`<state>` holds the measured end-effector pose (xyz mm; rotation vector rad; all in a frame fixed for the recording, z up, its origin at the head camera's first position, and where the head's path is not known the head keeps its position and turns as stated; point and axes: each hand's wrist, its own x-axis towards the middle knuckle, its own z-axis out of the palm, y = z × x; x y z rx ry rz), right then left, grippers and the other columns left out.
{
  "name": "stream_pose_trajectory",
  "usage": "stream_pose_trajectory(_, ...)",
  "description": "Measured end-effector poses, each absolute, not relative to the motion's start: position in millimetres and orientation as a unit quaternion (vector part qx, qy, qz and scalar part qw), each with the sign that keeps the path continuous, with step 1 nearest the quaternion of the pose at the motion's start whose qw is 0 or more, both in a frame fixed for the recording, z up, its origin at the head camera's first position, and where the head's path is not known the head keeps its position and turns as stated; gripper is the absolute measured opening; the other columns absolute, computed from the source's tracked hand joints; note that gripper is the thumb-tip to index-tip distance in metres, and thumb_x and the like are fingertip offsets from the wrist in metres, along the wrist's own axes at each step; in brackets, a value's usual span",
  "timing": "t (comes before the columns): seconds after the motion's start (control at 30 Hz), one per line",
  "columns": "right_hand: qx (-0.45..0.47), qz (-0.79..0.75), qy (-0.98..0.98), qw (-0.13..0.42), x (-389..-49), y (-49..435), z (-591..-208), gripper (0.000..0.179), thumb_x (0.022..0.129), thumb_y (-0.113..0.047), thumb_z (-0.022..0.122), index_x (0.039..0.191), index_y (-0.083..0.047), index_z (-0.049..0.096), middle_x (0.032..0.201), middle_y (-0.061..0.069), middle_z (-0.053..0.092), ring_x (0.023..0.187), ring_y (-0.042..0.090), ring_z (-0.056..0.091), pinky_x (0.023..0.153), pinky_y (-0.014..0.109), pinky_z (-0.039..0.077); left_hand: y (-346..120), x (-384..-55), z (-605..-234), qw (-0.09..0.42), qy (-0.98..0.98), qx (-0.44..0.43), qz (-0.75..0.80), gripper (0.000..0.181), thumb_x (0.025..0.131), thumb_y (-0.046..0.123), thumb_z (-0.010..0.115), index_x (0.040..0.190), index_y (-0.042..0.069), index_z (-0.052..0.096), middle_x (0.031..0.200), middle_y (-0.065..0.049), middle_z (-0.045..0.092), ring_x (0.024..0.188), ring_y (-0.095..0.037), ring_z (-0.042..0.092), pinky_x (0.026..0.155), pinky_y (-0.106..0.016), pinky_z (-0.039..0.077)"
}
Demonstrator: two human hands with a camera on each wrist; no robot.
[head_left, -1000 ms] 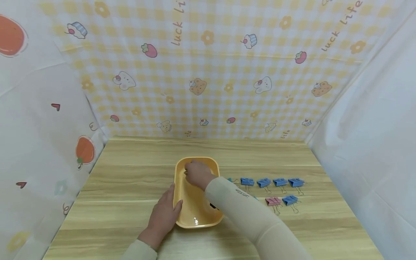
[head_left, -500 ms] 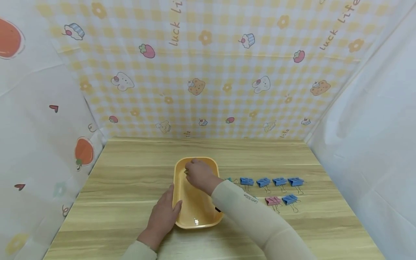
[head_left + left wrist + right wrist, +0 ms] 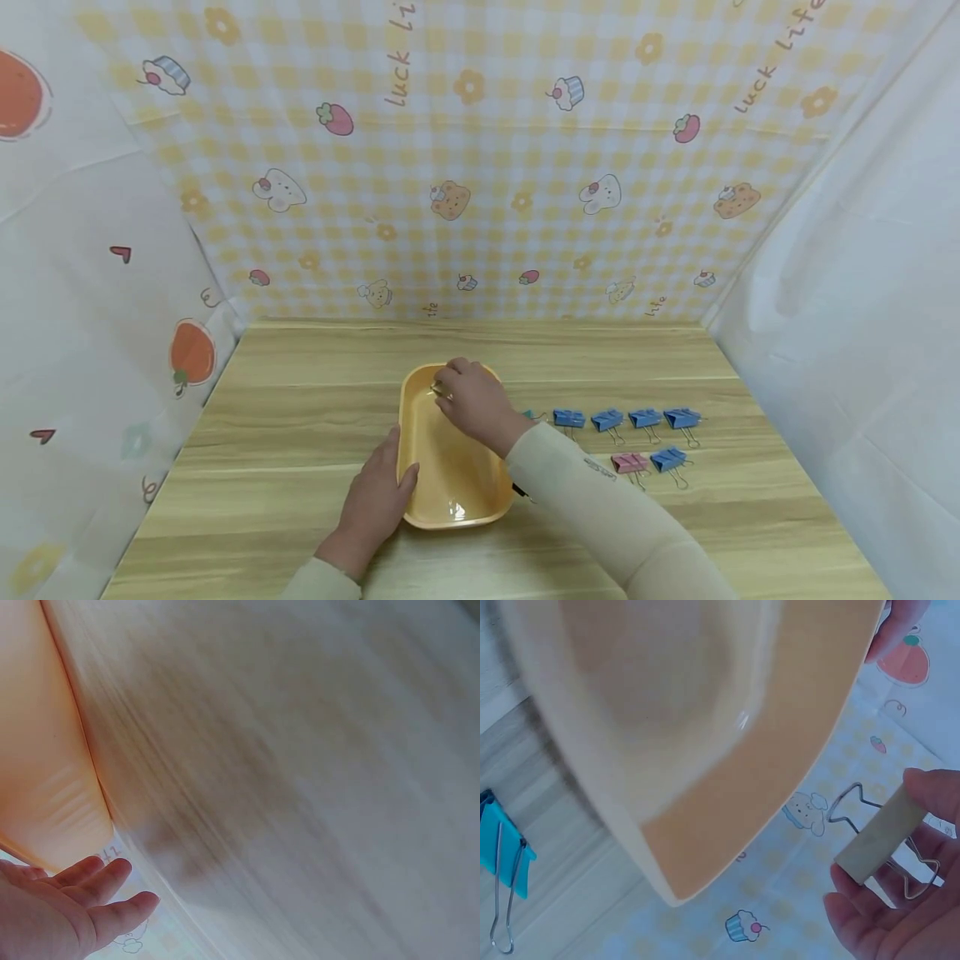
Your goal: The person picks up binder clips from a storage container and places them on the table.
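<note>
A yellow-orange rectangular tray (image 3: 453,467) stands on the wooden table. My right hand (image 3: 476,404) is over its far right part in the head view. Between thumb and fingers it pinches a beige-yellow binder clip (image 3: 881,832), whose wire handles stick out on both sides in the right wrist view. My left hand (image 3: 372,496) rests against the tray's left side, its thumb over the rim and its fingers along the outer wall. The left wrist view shows those fingers (image 3: 105,881) fairly straight beside the tray wall.
To the tray's right lie several blue binder clips (image 3: 608,420) in rows, with a pink clip (image 3: 630,463). A teal clip (image 3: 506,847) lies beside the tray, and a black clip (image 3: 520,490) is partly hidden by the right sleeve. A patterned cloth wall (image 3: 480,167) stands behind.
My right hand has risen and moved right with the beige-yellow clip, away from the tray's far left part. The left hand stays at the tray. More of the black clip shows.
</note>
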<state>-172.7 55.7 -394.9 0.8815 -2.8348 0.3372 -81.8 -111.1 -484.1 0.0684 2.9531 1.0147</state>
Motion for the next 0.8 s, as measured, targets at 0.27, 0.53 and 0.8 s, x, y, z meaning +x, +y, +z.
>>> stream_pose_trajectory(0.27, 0.306, 0.126, -0.936, 0.124, -169, 67, -392, 0.023, 0.089, -0.022, 0.071, 0.108, -0.011, 0.067, 0.114, 0.007, 0.063, 0.096, 0.023, 0.062, 0.074, 0.032, 0.055, -111, -80, -480, 0.009, 0.942, 0.022, 0.336, 0.066, 0.098, 0.027, 0.053, 0.150, -0.003, 0.024, 0.141, -0.032, 0.042, 0.126, -0.049, 0.044, 0.100, -0.060, 0.039)
stream_pose_trajectory(0.53, 0.319, 0.156, -0.922, 0.154, -168, 81, -390, 0.019, 0.085, -0.017, 0.075, 0.102, -0.009, 0.068, 0.112, 0.010, 0.064, 0.098, 0.027, 0.062, 0.079, 0.036, 0.055, -111, -82, -485, 0.014, 0.941, 0.017, 0.339, 0.067, 0.099, 0.028, 0.052, 0.151, -0.002, 0.023, 0.143, -0.030, 0.041, 0.128, -0.048, 0.043, 0.101, -0.059, 0.038)
stream_pose_trajectory(0.8, 0.312, 0.149, -0.926, 0.152, -169, 96, -392, 0.019, 0.085, -0.018, 0.075, 0.101, -0.010, 0.068, 0.114, 0.012, 0.063, 0.101, 0.029, 0.062, 0.082, 0.039, 0.055, -111, -82, -486, 0.014, 0.942, 0.017, 0.336, 0.067, 0.099, 0.028, 0.052, 0.151, -0.002, 0.022, 0.143, -0.031, 0.041, 0.128, -0.048, 0.043, 0.102, -0.059, 0.038)
